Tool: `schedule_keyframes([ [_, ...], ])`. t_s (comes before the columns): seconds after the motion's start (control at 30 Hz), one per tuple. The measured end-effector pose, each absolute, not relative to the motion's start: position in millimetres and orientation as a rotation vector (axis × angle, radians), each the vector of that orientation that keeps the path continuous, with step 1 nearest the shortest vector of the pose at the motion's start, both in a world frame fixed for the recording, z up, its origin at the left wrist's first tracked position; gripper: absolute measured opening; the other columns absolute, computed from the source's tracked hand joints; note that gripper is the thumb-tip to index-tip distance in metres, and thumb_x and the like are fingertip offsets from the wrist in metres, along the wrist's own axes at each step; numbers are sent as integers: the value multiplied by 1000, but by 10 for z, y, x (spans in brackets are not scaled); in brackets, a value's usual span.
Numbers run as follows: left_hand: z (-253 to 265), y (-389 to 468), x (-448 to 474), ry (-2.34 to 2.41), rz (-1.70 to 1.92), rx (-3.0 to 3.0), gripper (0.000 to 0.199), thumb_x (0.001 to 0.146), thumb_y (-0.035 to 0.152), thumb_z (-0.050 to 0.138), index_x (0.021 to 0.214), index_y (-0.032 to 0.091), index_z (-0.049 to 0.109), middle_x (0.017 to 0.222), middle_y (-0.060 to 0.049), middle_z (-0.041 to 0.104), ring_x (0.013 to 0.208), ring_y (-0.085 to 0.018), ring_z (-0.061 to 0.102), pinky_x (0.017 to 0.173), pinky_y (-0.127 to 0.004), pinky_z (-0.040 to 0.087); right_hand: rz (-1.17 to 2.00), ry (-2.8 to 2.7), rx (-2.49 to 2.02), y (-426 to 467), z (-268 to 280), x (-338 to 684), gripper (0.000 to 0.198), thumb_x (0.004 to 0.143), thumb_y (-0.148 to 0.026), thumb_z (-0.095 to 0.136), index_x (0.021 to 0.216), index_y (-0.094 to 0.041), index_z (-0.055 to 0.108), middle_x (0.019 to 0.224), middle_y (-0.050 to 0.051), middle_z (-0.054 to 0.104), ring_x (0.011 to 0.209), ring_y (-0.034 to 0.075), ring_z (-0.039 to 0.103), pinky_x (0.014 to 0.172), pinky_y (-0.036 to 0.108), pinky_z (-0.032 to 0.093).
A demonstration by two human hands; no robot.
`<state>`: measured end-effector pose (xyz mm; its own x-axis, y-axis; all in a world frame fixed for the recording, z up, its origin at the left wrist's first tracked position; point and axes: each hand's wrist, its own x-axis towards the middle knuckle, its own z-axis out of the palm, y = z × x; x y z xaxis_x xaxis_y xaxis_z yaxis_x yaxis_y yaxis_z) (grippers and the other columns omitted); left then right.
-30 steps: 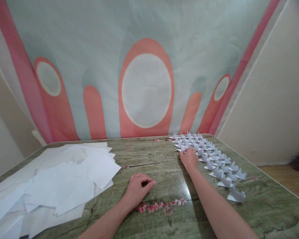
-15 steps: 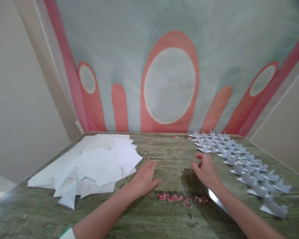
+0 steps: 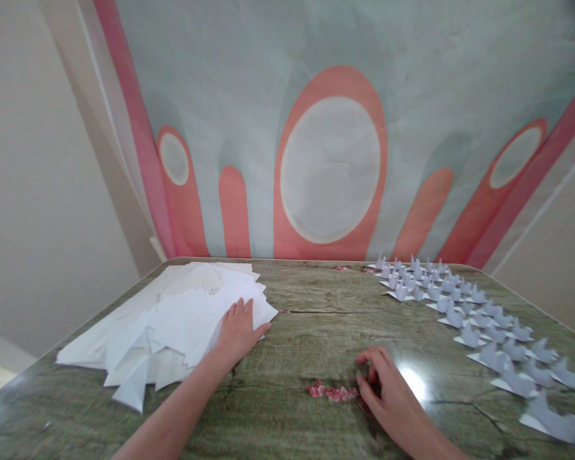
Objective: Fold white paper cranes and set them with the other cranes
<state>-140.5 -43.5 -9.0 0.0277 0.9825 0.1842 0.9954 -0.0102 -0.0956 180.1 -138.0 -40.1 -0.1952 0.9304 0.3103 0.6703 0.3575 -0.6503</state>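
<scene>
My left hand (image 3: pixel 239 331) lies over the right edge of a spread pile of white paper sheets (image 3: pixel 182 319), fingers stretched out on the top sheets. Over the middle right of the table, my right hand (image 3: pixel 383 383) has its fingers curled and thumb apart, and nothing shows in it. Several folded white paper birds (image 3: pixel 493 354) stand in slanting rows to the right of that hand, apart from it. A folded paper triangle (image 3: pixel 131 386) pokes out at the pile's near edge.
The wood-patterned table (image 3: pixel 287 421) bears a printed strip of pink flowers (image 3: pixel 330 391) near my right hand. Behind its far edge hangs a grey-green sheet (image 3: pixel 249 76) with coral arches. A small white scrap (image 3: pixel 46 425) lies at the near left.
My left hand has moved left from the bare table onto the paper pile. My right hand has drawn back toward me, away from the paper birds. The view has shifted slightly.
</scene>
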Motion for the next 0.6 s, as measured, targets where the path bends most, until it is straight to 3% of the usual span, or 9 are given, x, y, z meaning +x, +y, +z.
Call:
schedule_keyframes([
  [0.6, 146, -435, -1453, -1957, -246, -2186, 55, 81, 48, 50, 125, 14, 48, 133, -13, 46, 117, -25, 46, 95, -35, 37, 572, -1890, -1385, -1395, -315, 1794, 17, 80, -12, 41, 95, -20, 45, 89, 3, 44, 67, 13, 51, 62, 28, 44],
])
